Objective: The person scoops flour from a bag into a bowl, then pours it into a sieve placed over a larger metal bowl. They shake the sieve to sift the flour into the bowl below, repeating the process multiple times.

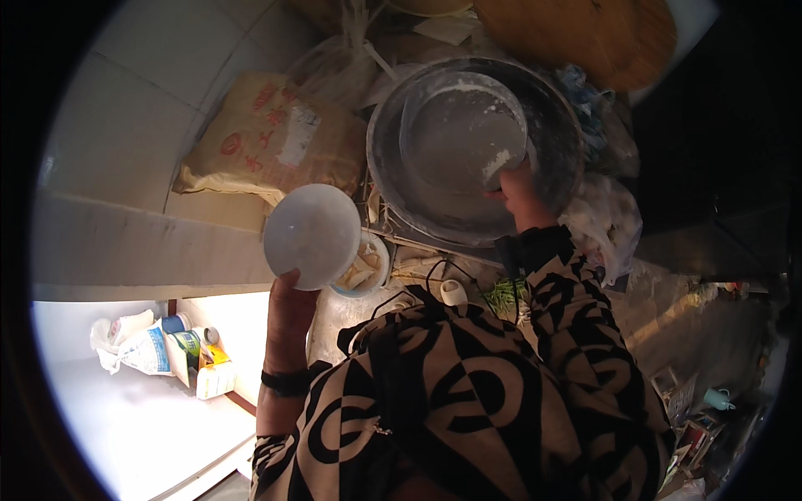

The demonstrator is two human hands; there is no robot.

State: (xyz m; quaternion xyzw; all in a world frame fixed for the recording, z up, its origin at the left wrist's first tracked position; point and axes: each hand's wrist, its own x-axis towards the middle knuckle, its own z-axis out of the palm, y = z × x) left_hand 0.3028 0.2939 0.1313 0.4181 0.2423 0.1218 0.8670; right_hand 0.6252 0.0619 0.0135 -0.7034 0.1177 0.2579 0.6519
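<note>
Head view: the left hand (294,292) holds a pale bowl (312,236) at its near edge, thumb on top; its fingers look clamped there, though most are hidden beneath. That edge grip probably leaves the bowl's middle unobstructed. The right hand (515,194) is over a large dark basin (551,125), its fingers seemingly closed on the near right rim of a round sieve (455,150) (or something very like one). White powder (499,159) lies just beside them; the basin's high wall presumably serves to contain spills.

Room inside the basin is widest on the sieve's right and near sides; its far left rim sits close to the wall. Between bowl and basin the gap is narrow, with a paper sack (251,142) beyond and a tub (387,259) of pale pieces partly behind the bowl. Plastic bags (614,217) crowd the basin's right edge.
</note>
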